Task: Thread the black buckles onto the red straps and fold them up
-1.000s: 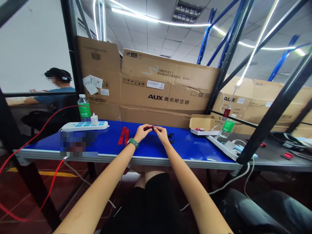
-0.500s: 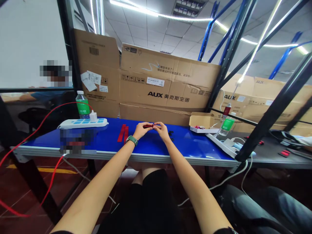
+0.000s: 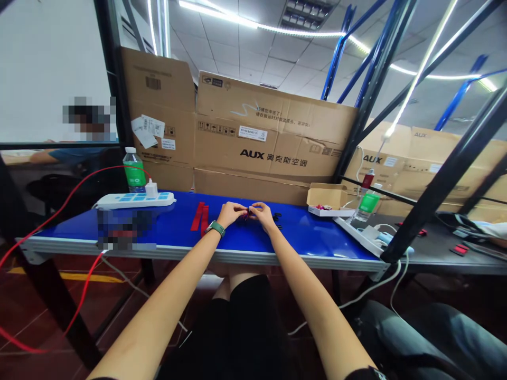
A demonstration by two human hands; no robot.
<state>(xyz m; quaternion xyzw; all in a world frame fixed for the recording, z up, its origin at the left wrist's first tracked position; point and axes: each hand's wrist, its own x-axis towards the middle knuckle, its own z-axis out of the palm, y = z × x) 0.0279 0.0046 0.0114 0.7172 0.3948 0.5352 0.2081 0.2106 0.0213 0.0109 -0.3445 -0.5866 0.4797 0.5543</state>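
My left hand point(image 3: 231, 214), with a green-banded watch on its wrist, is closed, thumb and fingers pinching a small dark red strip point(image 3: 246, 216). My right hand point(image 3: 262, 215) is closed on the same piece from the other side, just above the blue tabletop. Fingers cover most of it, and a dark bit shows at the right fingertips. Two flat red strips point(image 3: 200, 216) lie left of my left hand, their near end close to the watch. Beside my right hand are several small black pieces point(image 3: 278, 216), partly hidden by it.
A white power strip point(image 3: 134, 199) and a green-labelled bottle point(image 3: 134, 170) stand at the left. An open small carton point(image 3: 330, 212) holds little red items at the right, near another power strip point(image 3: 362, 236). Cardboard point(image 3: 273, 142) walls the back of the table point(image 3: 312, 232). A person sits beyond at left.
Both hands have dropped slightly. The red strip, held out between my fingertips before, now shows less and hangs lower, with a dark bit at the right fingers.
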